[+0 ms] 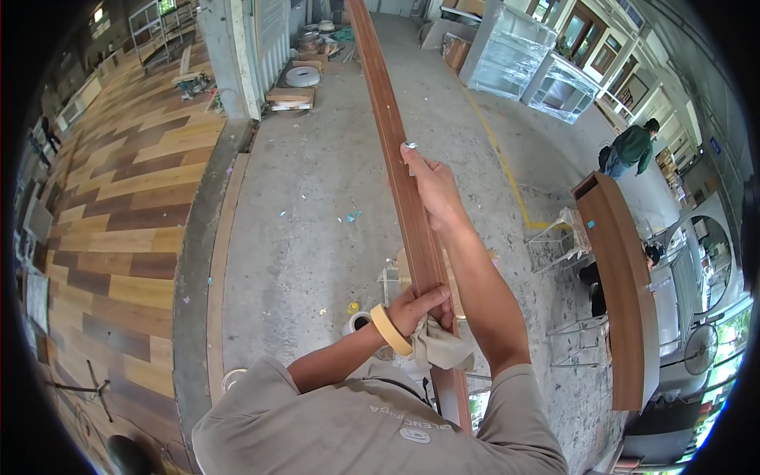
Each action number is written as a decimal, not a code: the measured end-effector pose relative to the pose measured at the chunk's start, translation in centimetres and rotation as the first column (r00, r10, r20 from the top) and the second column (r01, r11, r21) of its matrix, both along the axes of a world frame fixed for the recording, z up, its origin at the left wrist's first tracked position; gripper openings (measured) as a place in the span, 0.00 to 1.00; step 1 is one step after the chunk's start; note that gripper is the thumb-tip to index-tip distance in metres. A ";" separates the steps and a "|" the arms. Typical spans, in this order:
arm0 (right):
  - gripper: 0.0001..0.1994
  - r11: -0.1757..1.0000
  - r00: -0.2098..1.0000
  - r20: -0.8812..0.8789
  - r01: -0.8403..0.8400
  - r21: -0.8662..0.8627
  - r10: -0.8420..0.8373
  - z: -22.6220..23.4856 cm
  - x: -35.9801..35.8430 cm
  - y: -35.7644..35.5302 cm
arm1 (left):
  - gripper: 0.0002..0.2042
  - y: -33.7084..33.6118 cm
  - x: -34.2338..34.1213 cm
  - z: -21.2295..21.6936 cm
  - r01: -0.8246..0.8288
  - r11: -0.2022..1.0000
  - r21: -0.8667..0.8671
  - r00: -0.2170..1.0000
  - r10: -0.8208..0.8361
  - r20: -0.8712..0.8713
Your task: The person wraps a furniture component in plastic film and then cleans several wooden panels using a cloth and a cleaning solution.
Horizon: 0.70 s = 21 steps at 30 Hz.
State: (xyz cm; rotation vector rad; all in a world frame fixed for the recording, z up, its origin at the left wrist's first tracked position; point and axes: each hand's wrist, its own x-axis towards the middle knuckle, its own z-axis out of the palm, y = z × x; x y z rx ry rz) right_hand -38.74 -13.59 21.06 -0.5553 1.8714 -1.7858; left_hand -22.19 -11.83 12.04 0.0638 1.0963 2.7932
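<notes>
A long reddish-brown wooden board (405, 198) runs away from my body up the middle of the view. My left hand (417, 309) is closed around the board close to my chest, thumb lying across it. A beige cloth (443, 346) is bunched under that hand. Around my left wrist sits a roll of yellowish tape (391, 330). Farther along, my right hand (435, 188) is closed at the board's right edge. A small silvery-white piece (410, 146) shows at its thumb tip, too small to name. The undersides of both hands' grips are hidden.
To the right, a long brown wooden piece (621, 285) rests on metal stands (558, 237). A person in green (633, 149) is beyond it. Plastic-wrapped cabinets (511, 55) stand far right. Wooden flooring (127, 245) lies left, past a concrete edge. A white bucket-like container (359, 320) is below.
</notes>
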 end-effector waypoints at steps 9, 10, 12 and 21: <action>0.17 0.903 0.939 0.050 -0.311 -0.297 0.340 1.0 1.1 2.6 | 0.14 0.1 -0.1 -1.0 0.046 0.999 0.008 0.999 -0.046 -0.029; 0.17 0.911 0.948 0.089 -0.264 -0.317 0.305 1.1 1.7 2.5 | 0.14 0.2 0.0 -1.2 0.043 0.999 0.013 0.999 -0.042 -0.018; 0.16 0.917 0.952 0.129 -0.221 -0.333 0.276 0.9 2.1 1.9 | 0.14 0.2 -0.1 -1.7 0.034 0.999 0.029 0.999 -0.033 -0.027; 0.15 0.989 0.981 -0.181 -0.037 0.145 0.063 1.3 0.0 -0.3 | 0.14 0.4 0.2 -0.4 0.022 1.000 -0.011 0.999 -0.023 -0.031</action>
